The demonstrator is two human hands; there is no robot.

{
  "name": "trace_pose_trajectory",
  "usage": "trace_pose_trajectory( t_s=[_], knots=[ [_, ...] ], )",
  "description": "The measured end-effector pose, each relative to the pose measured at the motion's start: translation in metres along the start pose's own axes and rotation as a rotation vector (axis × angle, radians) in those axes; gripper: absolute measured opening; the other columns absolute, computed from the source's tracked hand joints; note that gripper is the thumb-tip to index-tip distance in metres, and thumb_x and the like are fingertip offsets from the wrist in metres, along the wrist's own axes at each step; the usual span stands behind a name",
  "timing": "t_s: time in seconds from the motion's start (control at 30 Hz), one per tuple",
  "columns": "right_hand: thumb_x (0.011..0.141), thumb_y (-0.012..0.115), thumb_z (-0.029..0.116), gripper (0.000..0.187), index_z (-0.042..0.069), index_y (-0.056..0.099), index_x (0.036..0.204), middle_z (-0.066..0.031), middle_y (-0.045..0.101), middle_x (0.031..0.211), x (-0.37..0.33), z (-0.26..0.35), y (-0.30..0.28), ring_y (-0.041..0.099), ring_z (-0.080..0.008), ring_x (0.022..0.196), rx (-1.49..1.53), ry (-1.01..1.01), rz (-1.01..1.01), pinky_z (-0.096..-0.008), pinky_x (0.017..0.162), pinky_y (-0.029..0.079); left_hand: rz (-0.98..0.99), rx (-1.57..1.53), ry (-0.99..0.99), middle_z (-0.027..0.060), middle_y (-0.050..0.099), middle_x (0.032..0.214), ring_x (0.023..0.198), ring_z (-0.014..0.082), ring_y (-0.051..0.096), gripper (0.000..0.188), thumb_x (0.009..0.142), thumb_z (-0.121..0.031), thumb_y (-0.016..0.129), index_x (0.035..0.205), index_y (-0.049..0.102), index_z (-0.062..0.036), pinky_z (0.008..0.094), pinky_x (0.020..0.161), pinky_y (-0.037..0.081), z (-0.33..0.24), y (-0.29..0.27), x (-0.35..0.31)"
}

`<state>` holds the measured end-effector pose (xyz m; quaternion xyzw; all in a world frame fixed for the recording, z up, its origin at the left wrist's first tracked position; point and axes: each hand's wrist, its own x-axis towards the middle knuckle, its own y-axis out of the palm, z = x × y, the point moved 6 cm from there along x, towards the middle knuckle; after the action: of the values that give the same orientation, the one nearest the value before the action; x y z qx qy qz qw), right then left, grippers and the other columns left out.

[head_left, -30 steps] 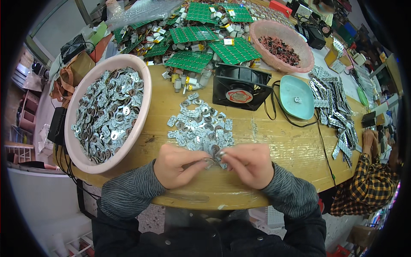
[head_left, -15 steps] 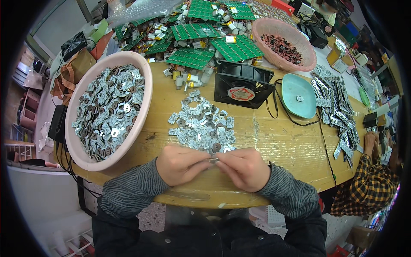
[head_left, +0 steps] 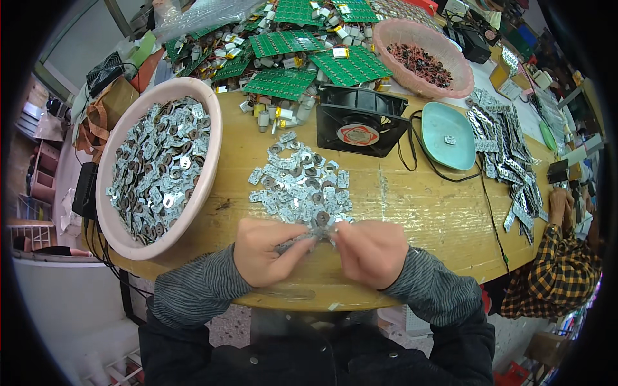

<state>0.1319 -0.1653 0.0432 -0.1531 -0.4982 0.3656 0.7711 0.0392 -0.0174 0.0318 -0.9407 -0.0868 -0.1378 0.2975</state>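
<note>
At the near edge of a small pile of silvery metal pieces with dark round parts [head_left: 299, 183], my two hands meet at the fingertips. My left hand [head_left: 267, 252] is closed in a pinch, thumb and forefinger at one side of a small metal piece [head_left: 321, 231]. From the other side my right hand [head_left: 374, 254] pinches at the same piece, its fingers pressed together. The piece is blurred and partly covered by the fingertips, so its exact shape does not show.
A pink basin [head_left: 209, 174] full of similar pieces stands left. Beyond the pile are a black fan [head_left: 360, 122], green circuit boards [head_left: 283, 82] and a pink bowl [head_left: 463, 80]. A turquoise tray [head_left: 447, 154] and stacked metal strips [head_left: 505, 148] lie right, near another person's sleeve [head_left: 547, 276].
My fingertips have shifted slightly, and the right hand's fingers have turned more upright. The whole view has moved a little, so the table's things sit slightly further left and higher.
</note>
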Motion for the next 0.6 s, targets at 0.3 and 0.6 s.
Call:
trace_pose_trajectory(
  t_s=[0.3,0.6],
  knots=[
    [0.097,0.062,0.003,0.014,-0.009,0.070,0.098,-0.0083,0.070,0.074,-0.009,-0.035,0.014,0.066,-0.0091,0.060,0.669,0.762,0.149,-0.0221,0.052,0.053,-0.094,0.335,0.354,0.0167,0.071,0.090,0.073,0.0301,0.072,0.033,0.071,0.010,0.071,0.103,0.070,0.0056,0.0345,0.062,0.058,-0.015,0.000,-0.003],
    [0.097,0.062,0.004,0.015,-0.009,0.070,0.095,-0.0074,0.069,0.073,-0.004,-0.031,0.015,0.066,-0.0078,0.059,0.644,0.693,0.217,-0.0213,0.052,0.054,-0.083,0.361,0.333,0.0178,0.072,0.091,0.075,0.0296,0.073,0.033,0.072,0.009,0.074,0.104,0.070,0.0056,0.0338,0.064,0.060,-0.014,0.002,-0.008]
  ],
)
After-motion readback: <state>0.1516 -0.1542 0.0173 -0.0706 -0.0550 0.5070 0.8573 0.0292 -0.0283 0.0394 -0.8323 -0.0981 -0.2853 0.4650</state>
